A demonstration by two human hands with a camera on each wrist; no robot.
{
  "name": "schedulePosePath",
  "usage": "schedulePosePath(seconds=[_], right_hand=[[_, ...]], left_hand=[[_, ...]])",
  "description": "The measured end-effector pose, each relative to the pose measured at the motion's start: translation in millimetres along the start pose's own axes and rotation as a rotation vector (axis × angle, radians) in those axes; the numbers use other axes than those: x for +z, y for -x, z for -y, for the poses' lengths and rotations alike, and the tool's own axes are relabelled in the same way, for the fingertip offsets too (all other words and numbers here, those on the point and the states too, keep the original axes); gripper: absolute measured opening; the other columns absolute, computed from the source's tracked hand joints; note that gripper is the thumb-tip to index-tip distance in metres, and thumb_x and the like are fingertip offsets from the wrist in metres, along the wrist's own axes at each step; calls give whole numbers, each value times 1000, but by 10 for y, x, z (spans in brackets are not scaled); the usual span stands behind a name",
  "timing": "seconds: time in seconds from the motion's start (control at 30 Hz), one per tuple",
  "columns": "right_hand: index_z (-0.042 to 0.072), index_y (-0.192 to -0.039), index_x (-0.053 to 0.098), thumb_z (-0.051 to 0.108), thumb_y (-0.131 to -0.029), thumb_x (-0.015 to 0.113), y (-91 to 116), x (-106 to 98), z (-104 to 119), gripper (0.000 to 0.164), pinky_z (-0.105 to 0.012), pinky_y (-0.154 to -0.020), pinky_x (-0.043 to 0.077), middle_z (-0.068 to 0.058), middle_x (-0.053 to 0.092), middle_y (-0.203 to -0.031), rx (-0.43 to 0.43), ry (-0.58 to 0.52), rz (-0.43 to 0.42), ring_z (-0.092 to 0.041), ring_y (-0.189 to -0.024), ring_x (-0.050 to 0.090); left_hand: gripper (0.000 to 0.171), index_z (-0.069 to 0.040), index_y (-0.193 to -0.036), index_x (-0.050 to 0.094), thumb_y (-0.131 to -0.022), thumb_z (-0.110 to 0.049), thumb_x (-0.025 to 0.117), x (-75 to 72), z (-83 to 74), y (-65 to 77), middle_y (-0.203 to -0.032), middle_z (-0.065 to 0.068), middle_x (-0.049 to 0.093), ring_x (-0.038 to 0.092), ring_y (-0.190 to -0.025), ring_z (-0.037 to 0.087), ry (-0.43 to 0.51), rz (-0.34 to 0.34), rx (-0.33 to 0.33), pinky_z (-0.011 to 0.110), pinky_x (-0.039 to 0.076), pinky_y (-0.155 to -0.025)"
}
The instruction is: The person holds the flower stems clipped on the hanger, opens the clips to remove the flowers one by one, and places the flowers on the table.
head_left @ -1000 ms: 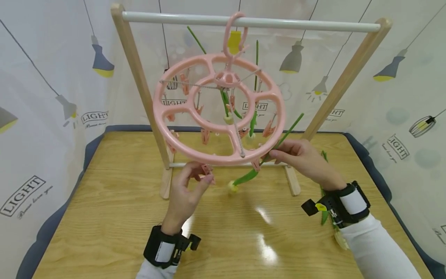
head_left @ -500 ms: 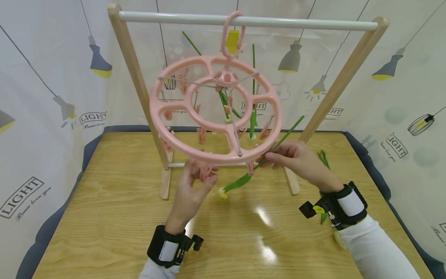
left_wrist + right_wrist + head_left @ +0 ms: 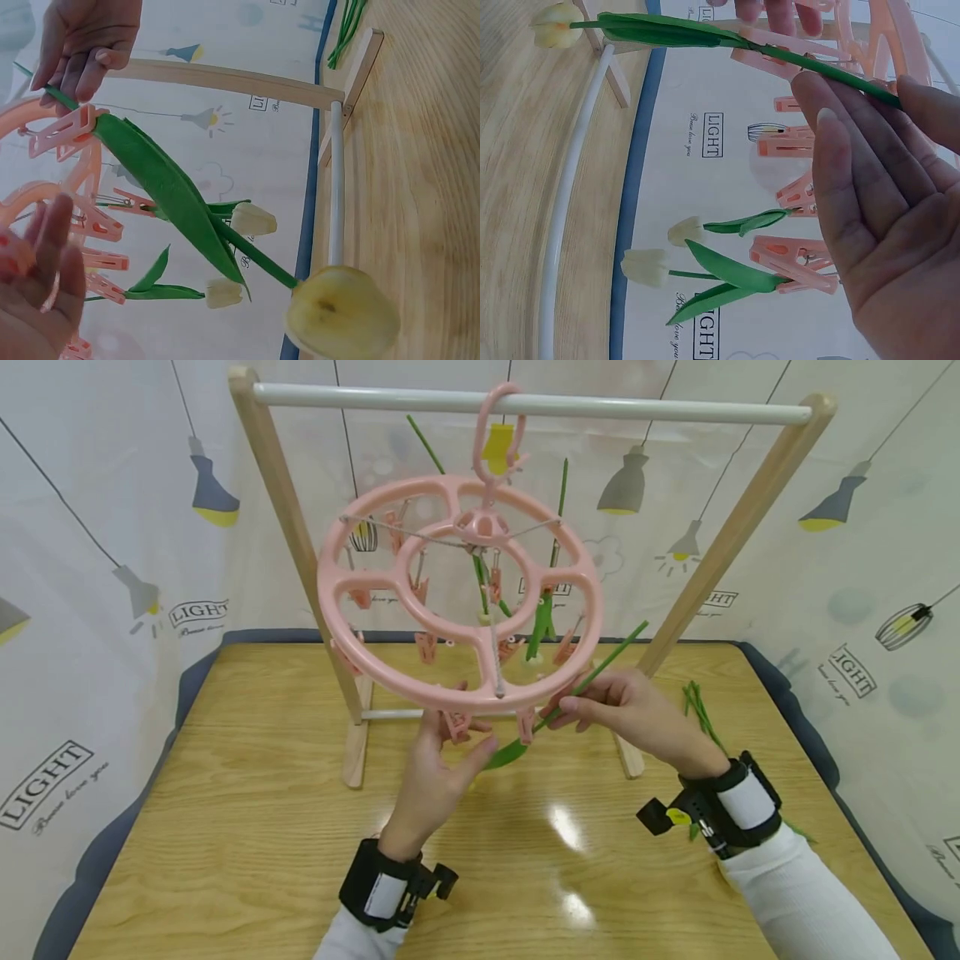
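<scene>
Right hand [image 3: 626,714]: thumb and fingers pinching the tulip's stem [image 3: 832,73].
Left hand [image 3: 433,781]: fingers relaxed, thumb apart, around a near clip [image 3: 455,727].
Tulip [image 3: 161,180]: between the hands, stem at another clip [image 3: 526,725], bloom [image 3: 343,311] lowermost.
Ring [image 3: 450,698]: above both hands, hung from a rod [image 3: 390,399].

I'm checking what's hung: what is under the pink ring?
Pink clips and three tulips, the nearest's stem in the right hand. From above, the ring covers parts of the rear stems and clips.

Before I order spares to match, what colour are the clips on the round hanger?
The clips are pink; the right wrist view shows them best.
</scene>
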State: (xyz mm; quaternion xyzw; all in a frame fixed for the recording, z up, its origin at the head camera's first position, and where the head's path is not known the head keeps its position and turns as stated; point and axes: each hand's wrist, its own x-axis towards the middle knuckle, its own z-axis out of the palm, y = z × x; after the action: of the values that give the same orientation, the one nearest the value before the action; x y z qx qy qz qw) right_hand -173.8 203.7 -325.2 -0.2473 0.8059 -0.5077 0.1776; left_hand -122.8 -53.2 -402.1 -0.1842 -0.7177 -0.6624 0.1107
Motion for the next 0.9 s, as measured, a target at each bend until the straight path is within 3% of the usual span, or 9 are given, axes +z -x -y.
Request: schedulePosePath(seconds=[0.13,0.27,0.37,0.47,0.67,0.77,0.9], right_hand=[[7,-117,69,22,-101,57,-8,22,8,25,-33,-83,58,-4,77,-103,0,-5,4,-18,-99,72],[4,-118,68,20,-101,57,-21,53,14,26,-33,-83,58,-7,77,-104,-10,-19,19,-20,-99,72],[5,-120,67,21,-102,56,-34,84,21,26,-34,-84,58,-8,76,-107,-8,-22,35,-18,-100,72],[7,-119,68,21,-102,56,-50,111,26,25,-34,-84,58,-11,75,-110,-10,-25,50,-17,-100,72],[8,-119,68,20,-101,57,-66,150,39,24,-33,-82,58,-11,75,-110,-23,-27,56,-16,-99,72],[8,-119,68,20,-101,57,-70,177,42,24,-33,-82,58,-9,74,-113,-20,-34,59,-17,-99,73],[9,-120,66,21,-101,57,-79,216,31,24,-35,-83,58,-8,73,-116,-12,-51,72,-19,-100,73]], left_hand=[[72,-11,-149,31,-90,-11,71,9,-1,-7,-121,14,65,59,-117,26,-29,-2,-104,43,43,-98],[49,-11,-132,41,-93,-19,70,19,0,-13,-130,10,60,59,-121,27,-71,60,-184,50,43,-103],[34,-15,-120,46,-95,-25,67,34,-14,-24,-134,5,58,57,-125,26,-61,135,-203,53,43,-107],[38,-22,-132,49,-97,-29,64,59,-36,-32,-136,-1,58,53,-131,23,-44,178,-194,51,43,-110],[29,-13,-127,51,-102,-27,55,123,-84,-64,-129,3,58,51,-132,20,-46,181,-130,47,42,-111],[21,-9,-119,51,-104,-23,50,143,-89,-75,-119,6,57,54,-122,19,-31,188,-120,46,45,-105],[22,-7,-122,50,-107,-20,42,154,-90,-82,-112,9,51,51,-109,19,-14,203,-111,42,46,-95]])
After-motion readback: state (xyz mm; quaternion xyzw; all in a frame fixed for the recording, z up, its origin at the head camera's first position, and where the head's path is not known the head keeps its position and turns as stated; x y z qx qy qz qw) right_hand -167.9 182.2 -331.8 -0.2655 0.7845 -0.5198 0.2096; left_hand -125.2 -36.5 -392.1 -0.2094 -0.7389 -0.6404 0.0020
